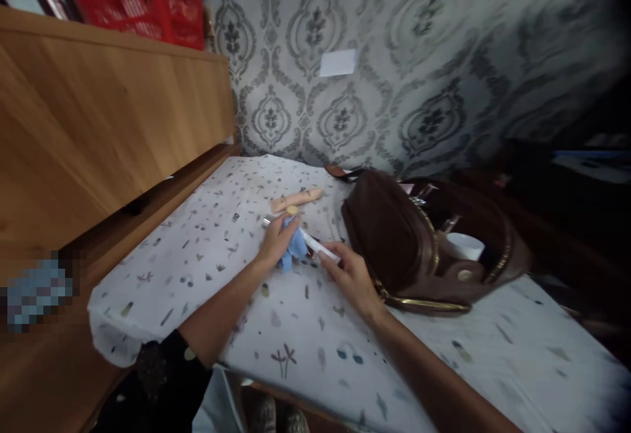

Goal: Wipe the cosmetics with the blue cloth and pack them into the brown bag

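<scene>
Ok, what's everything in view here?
Tablecloth: 1, white, underneath
Blue cloth: 1, blue, centre
White tube: 1, white, against cloth
Peach tube: 1, peach, on tablecloth
Handbag: 1, brown, right
Container: 1, white, in handbag
Cabinet: 1, brown, left
Basket: 1, red, atop cabinet
Wall: 1, grey, behind
Panel: 1, white, on wall
Far right: too dark to count
Sleeve: 1, black, lower left
Feet: 2, colour unclear, bottom
Left hand: 1, holding blue cloth
Right hand: 1, holding white tube

The crumpled cloth (296,246) is coloured light blue, the slim tube (314,244) white, the flat tube (297,200) peach. The brown leather bag (377,232) is trimmed with gold zips (426,305); the white worktop cover (315,328) is scattered with small plant motifs.
</scene>
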Tool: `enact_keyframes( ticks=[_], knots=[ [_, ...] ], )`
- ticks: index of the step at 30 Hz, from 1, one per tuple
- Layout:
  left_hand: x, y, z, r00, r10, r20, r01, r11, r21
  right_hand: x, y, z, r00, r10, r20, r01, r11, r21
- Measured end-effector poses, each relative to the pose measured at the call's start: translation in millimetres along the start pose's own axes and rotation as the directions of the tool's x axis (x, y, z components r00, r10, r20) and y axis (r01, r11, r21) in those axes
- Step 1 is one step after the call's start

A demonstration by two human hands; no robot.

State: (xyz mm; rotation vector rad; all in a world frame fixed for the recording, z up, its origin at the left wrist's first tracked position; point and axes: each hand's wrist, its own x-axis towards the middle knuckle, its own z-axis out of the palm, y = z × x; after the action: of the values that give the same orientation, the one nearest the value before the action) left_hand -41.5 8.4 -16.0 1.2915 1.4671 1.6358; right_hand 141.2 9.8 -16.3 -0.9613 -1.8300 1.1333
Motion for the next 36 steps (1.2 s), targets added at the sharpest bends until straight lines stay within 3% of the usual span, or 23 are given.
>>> enact_keyframes(
  ticks=[4, 7, 11, 14, 18, 21, 23, 29, 36],
  knots=[
    [-2.1, 3.9, -0.1, 1.000, -0.003, 0.005, 0.003, 1.000, 0.002, 0.0, -3.1, 1.2, 0.992, 0.108, 0.057, -0.118, 0.971, 0.207],
    [-2.4, 2.9, 0.1, 1.000, -0.002, -0.017, 0.003, 1.000, 0.008, -0.2, -4.5, 1.8, 0.973, 0.190, 0.129, -0.225, 0.902, 0.369],
    [-1.6, 0.8, -0.1, 1.000, 0.013, -0.027, -0.012, 1.000, 0.021, 0.6, -3.8, 2.3, 0.957, 0.203, 0.206, -0.278, 0.846, 0.456],
    [-1.2, 1.0, 0.2, 0.999, 0.021, -0.047, -0.020, 0.999, 0.032, 0.7, -2.3, 3.6, 0.976, 0.122, 0.181, -0.184, 0.907, 0.379],
    [-1.3, 2.3, 1.4, 0.998, 0.016, -0.062, -0.014, 0.999, 0.030, -2.5, -1.7, 3.5, 0.998, -0.040, 0.043, 0.032, 0.987, 0.155],
    [-2.1, 4.1, 1.7, 0.998, 0.029, -0.051, -0.027, 0.999, 0.032, -4.2, -0.8, 2.1, 0.996, -0.086, -0.004, 0.086, 0.995, 0.042],
    [-3.0, 5.8, 1.3, 0.998, 0.048, -0.035, -0.047, 0.998, 0.042, -3.2, 1.2, 2.1, 0.996, -0.085, -0.008, 0.085, 0.993, 0.080],
    [-4.9, 10.7, 0.5, 0.998, 0.064, -0.004, -0.064, 0.998, 0.028, 3.3, 6.9, 5.3, 0.996, 0.031, 0.084, -0.055, 0.952, 0.302],
    [-5.7, 12.2, 2.6, 0.999, 0.034, 0.012, -0.034, 0.999, -0.015, -0.3, 4.6, 4.7, 0.966, 0.164, 0.198, -0.242, 0.841, 0.483]
  ],
)
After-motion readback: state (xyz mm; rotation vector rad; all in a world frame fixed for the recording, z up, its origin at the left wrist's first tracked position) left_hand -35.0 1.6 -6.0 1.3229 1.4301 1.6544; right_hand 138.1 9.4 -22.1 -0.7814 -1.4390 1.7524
